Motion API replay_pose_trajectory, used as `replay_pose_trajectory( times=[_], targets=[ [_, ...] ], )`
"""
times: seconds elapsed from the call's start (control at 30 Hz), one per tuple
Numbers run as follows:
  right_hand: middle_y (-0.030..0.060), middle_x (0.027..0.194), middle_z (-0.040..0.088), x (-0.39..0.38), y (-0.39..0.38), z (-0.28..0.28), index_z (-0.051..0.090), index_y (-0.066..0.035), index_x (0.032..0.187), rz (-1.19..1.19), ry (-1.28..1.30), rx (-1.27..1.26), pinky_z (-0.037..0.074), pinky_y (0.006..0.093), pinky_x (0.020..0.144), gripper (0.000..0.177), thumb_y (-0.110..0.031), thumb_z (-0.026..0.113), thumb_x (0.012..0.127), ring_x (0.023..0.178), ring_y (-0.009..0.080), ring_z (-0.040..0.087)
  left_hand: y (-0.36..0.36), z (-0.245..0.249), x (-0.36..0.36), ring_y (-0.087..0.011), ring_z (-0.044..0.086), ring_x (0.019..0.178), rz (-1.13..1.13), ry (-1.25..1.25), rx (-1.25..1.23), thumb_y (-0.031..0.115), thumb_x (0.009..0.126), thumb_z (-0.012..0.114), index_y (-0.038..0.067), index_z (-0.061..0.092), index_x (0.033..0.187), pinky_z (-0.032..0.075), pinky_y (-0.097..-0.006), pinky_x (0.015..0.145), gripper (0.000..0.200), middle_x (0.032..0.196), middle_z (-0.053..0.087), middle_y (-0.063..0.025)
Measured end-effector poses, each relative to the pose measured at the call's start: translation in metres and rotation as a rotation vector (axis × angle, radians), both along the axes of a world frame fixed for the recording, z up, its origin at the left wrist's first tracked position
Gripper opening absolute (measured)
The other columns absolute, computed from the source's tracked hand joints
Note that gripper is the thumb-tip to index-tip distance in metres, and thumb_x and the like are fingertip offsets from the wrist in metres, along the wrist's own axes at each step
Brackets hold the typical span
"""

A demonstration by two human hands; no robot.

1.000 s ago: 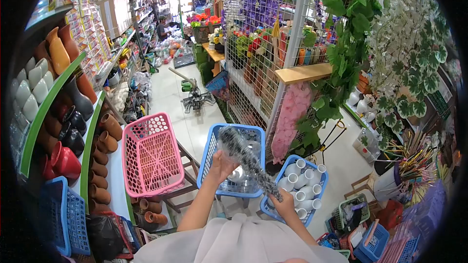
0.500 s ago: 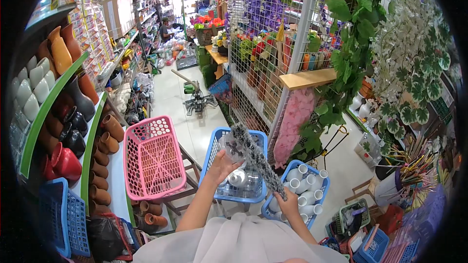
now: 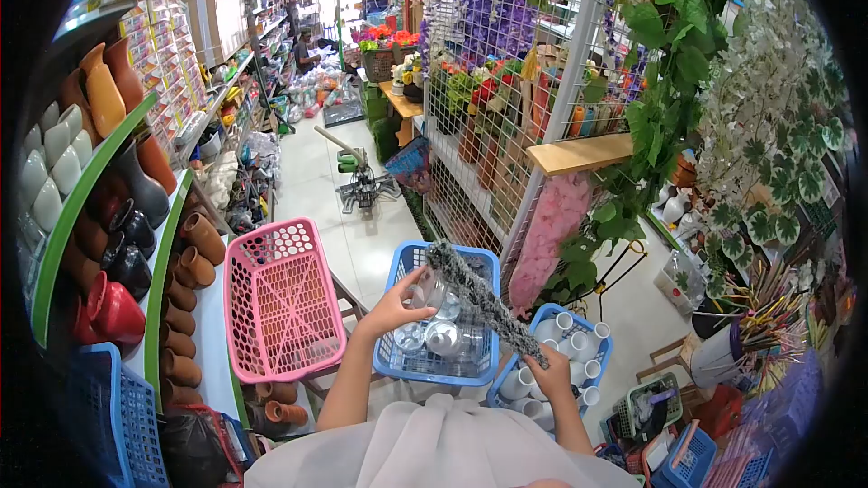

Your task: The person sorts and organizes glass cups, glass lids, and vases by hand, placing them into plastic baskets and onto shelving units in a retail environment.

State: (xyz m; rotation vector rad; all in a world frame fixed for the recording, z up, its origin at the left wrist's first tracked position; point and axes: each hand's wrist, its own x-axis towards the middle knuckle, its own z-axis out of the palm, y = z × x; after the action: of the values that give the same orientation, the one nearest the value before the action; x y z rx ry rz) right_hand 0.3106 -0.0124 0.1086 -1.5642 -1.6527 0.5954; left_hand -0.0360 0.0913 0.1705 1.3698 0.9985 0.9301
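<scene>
My left hand is closed around a clear glass vessel, its fingers partly behind the glass. A fuzzy grey duster slants across the view, gripped at its lower end by my right hand. The duster's far end lies close beside the glass. Below both is a blue plastic basket with clear glassware and a white vase inside. To the right, a second blue basket holds several white vases, close under my right hand.
A pink plastic basket stands at the left, beside shelves of clay pots and vases. A wire mesh rack with artificial flowers borders the aisle on the right. Further along are a metal-framed item on the floor and a person.
The duster has moved slightly right and down along with my right hand. My left hand has turned and shifted a little left and down, still holding the glass vessel.
</scene>
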Motion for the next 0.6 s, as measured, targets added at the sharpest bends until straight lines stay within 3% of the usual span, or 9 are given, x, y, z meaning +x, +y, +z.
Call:
replay_pose_trajectory(
  times=[0.1, 0.17, 0.2, 0.27, 0.3, 0.37, 0.5, 0.6],
  targets=[
    [0.0177, 0.094, 0.069, -0.002, 0.004, 0.002, 0.068, -0.003, 0.103, 0.018, -0.058, 0.060, 0.051, 0.0365, 0.077, 0.036, -0.028, 0.075, 0.077, 0.086, 0.0326, 0.067, 0.008, -0.014, -0.016, -0.0282, 0.041, 0.130, -0.056, 0.056, -0.032, 0.022, 0.072, 0.081, 0.007, 0.023, 0.150, 0.043, -0.0389, 0.100, 0.098, 0.146, 0.035, -0.0173],
    [0.0177, 0.092, 0.070, -0.007, 0.007, 0.013, 0.068, -0.003, 0.104, 0.013, 0.021, -0.019, 0.051, 0.0362, 0.076, 0.036, -0.027, 0.074, 0.078, 0.084, 0.0328, 0.067, 0.015, -0.025, -0.025, -0.0273, 0.042, 0.130, -0.204, -0.185, 0.116, 0.020, 0.072, 0.078, 0.006, 0.022, 0.150, 0.041, -0.0406, 0.103, 0.096, 0.145, 0.036, -0.0148],
    [0.0177, 0.092, 0.070, -0.008, 0.009, 0.011, 0.068, -0.003, 0.104, 0.013, 0.020, -0.019, 0.051, 0.0362, 0.076, 0.036, -0.027, 0.074, 0.078, 0.084, 0.0328, 0.067, 0.019, -0.035, -0.030, -0.0273, 0.042, 0.130, -0.204, -0.186, 0.116, 0.020, 0.072, 0.078, 0.006, 0.022, 0.150, 0.041, -0.0406, 0.103, 0.096, 0.145, 0.036, -0.0148],
    [0.0162, 0.089, 0.070, -0.012, 0.014, 0.005, 0.068, -0.003, 0.103, 0.048, 0.026, -0.117, 0.051, 0.0354, 0.074, 0.033, -0.025, 0.073, 0.080, 0.081, 0.0291, 0.068, 0.025, -0.055, -0.039, -0.0279, 0.041, 0.132, -0.225, -0.659, -0.213, 0.023, 0.072, 0.075, 0.010, 0.021, 0.150, 0.036, -0.0456, 0.108, 0.096, 0.144, 0.036, -0.0122],
    [0.0162, 0.089, 0.070, -0.016, 0.014, 0.000, 0.068, -0.003, 0.103, 0.047, 0.027, -0.118, 0.051, 0.0354, 0.074, 0.033, -0.025, 0.073, 0.080, 0.081, 0.0291, 0.068, 0.022, -0.044, -0.034, -0.0279, 0.041, 0.132, -0.225, -0.658, -0.214, 0.023, 0.072, 0.075, 0.010, 0.021, 0.150, 0.036, -0.0456, 0.108, 0.096, 0.144, 0.036, -0.0122],
    [0.0107, 0.076, 0.068, -0.023, 0.012, -0.008, 0.068, -0.001, 0.099, 0.076, 0.120, -0.041, 0.048, 0.0317, 0.064, 0.024, -0.019, 0.070, 0.083, 0.068, 0.0154, 0.062, 0.014, -0.008, -0.017, -0.0297, 0.040, 0.132, -0.141, -0.927, -0.025, 0.027, 0.072, 0.074, 0.016, 0.023, 0.149, 0.033, -0.0502, 0.110, 0.093, 0.142, 0.038, -0.0105],
    [0.0135, 0.085, 0.071, -0.033, 0.008, -0.002, 0.069, -0.004, 0.102, 0.056, 0.153, -0.227, 0.050, 0.0333, 0.070, 0.029, -0.026, 0.072, 0.082, 0.075, 0.0204, 0.068, 0.026, -0.030, -0.023, -0.0298, 0.045, 0.127, 0.102, -1.056, -0.068, 0.038, 0.070, 0.076, 0.025, 0.030, 0.145, 0.039, -0.0495, 0.105, 0.089, 0.140, 0.043, -0.0123],
    [0.0136, 0.084, 0.071, -0.039, 0.004, -0.009, 0.069, -0.004, 0.102, 0.123, 0.113, -0.240, 0.050, 0.0334, 0.068, 0.030, -0.026, 0.072, 0.082, 0.073, 0.0219, 0.067, 0.036, -0.038, -0.026, -0.0272, 0.049, 0.123, 0.223, -1.090, -0.077, 0.047, 0.075, 0.071, 0.018, 0.036, 0.141, 0.043, -0.0456, 0.101, 0.080, 0.134, 0.049, -0.0111]
  ],
)
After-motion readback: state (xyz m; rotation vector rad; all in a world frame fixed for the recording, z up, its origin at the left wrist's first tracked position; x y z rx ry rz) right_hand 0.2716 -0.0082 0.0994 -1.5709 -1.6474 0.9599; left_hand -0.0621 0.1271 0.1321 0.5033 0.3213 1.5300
